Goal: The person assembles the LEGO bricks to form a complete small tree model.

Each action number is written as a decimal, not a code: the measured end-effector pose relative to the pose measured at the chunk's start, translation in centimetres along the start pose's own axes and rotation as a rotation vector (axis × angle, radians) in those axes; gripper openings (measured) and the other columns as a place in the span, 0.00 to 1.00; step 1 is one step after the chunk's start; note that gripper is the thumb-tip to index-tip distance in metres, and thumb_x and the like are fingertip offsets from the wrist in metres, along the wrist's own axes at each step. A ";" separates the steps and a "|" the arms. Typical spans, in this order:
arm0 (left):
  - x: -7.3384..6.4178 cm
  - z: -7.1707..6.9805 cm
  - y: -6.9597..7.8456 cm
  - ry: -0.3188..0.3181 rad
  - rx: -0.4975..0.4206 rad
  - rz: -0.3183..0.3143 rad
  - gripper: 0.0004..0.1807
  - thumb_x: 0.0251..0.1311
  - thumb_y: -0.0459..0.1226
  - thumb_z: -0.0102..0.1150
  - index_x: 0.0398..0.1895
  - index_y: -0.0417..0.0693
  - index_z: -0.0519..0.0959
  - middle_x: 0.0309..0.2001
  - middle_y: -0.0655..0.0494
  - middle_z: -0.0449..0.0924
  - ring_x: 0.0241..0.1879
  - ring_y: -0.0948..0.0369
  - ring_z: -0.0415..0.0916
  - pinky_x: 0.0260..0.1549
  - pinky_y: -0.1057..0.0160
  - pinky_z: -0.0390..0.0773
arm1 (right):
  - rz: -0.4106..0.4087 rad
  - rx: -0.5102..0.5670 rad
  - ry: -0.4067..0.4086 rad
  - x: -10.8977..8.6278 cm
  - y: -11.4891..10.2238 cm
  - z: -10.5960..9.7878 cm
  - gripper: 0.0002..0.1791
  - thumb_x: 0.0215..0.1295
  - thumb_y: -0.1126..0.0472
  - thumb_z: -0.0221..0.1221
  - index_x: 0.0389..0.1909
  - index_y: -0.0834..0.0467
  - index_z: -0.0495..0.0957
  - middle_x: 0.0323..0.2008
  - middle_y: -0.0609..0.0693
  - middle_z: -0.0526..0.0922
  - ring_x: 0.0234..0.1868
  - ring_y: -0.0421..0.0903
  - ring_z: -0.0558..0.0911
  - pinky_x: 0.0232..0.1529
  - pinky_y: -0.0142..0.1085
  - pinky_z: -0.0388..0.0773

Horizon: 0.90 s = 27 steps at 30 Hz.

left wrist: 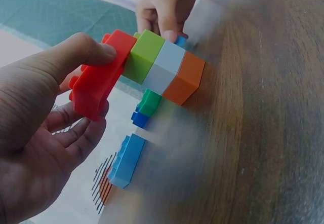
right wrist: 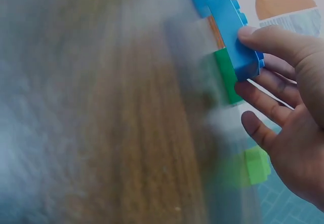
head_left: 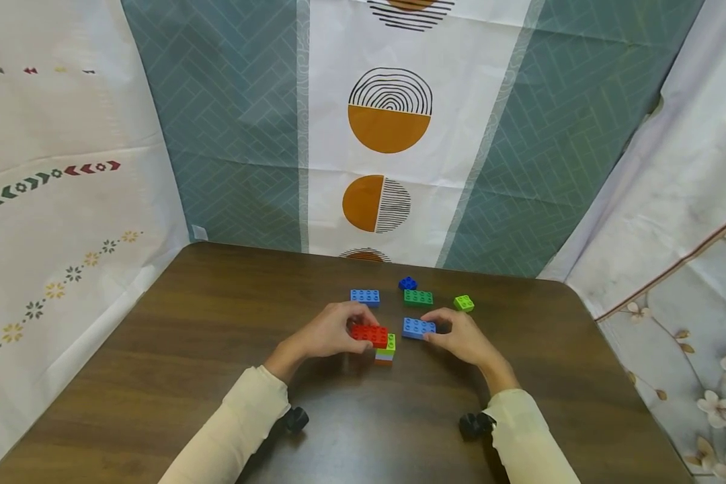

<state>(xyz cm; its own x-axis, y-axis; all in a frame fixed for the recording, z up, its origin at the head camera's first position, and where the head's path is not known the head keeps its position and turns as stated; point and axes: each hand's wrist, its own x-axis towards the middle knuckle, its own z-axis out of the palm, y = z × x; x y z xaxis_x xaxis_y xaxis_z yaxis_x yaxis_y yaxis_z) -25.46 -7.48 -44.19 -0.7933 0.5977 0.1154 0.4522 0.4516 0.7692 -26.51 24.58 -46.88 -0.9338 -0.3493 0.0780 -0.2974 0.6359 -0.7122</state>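
Observation:
My left hand (head_left: 333, 331) pinches a red brick (left wrist: 104, 77) between thumb and fingers. The red brick sits at the top of a short stack, touching the studs of a lime brick (left wrist: 144, 57) and jutting out toward the left hand. Below the lime one come a pale grey-white brick (left wrist: 164, 68) and an orange brick (left wrist: 186, 78). To the right of the stack, my right hand (head_left: 462, 339) grips a light blue brick (right wrist: 234, 36) by its end, thumb on one side. Whether that brick touches the table cannot be told.
Behind the hands on the brown wooden table (head_left: 363, 437) lie a second light blue brick (head_left: 365, 297), a green brick (head_left: 418, 298), a small dark blue brick (head_left: 408, 283) and a small lime brick (head_left: 464, 303). Patterned cloths (head_left: 230, 121) hang along the back and sides.

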 end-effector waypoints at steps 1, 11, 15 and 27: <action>0.0 0.0 0.0 0.000 0.002 0.000 0.18 0.55 0.38 0.74 0.49 0.58 0.82 0.46 0.62 0.81 0.46 0.62 0.75 0.45 0.64 0.81 | -0.001 -0.001 0.001 -0.1 -0.2 0.0 0.17 0.64 0.58 0.70 0.54 0.54 0.84 0.56 0.54 0.86 0.62 0.58 0.80 0.67 0.62 0.73; -0.1 0.0 0.0 0.005 -0.011 0.003 0.19 0.54 0.38 0.75 0.49 0.57 0.83 0.46 0.62 0.81 0.46 0.61 0.75 0.43 0.64 0.81 | -0.059 -0.013 0.022 -1.1 -2.7 -0.7 0.18 0.64 0.55 0.70 0.54 0.51 0.84 0.54 0.51 0.86 0.53 0.54 0.81 0.52 0.49 0.82; -0.1 0.0 0.1 0.006 -0.012 0.004 0.19 0.54 0.37 0.74 0.49 0.57 0.83 0.46 0.62 0.81 0.46 0.61 0.75 0.43 0.64 0.81 | -0.098 -0.036 0.022 -1.6 -3.6 -0.9 0.18 0.65 0.53 0.70 0.54 0.49 0.84 0.54 0.49 0.85 0.50 0.51 0.80 0.48 0.41 0.83; 0.0 0.0 0.1 0.007 -0.005 0.013 0.18 0.55 0.38 0.74 0.49 0.57 0.83 0.45 0.62 0.82 0.45 0.61 0.74 0.42 0.64 0.80 | -0.133 -0.021 -0.046 -2.4 -5.4 -0.4 0.20 0.65 0.52 0.70 0.57 0.50 0.83 0.52 0.47 0.85 0.46 0.49 0.79 0.45 0.32 0.81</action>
<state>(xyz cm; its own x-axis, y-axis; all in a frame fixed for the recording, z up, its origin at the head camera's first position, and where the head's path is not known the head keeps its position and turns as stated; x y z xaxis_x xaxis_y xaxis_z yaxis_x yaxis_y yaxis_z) -25.42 -7.47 -44.14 -0.7899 0.5993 0.1300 0.4606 0.4399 0.7709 -22.76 22.27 -42.90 -0.8759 -0.4622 0.1383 -0.4224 0.5963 -0.6826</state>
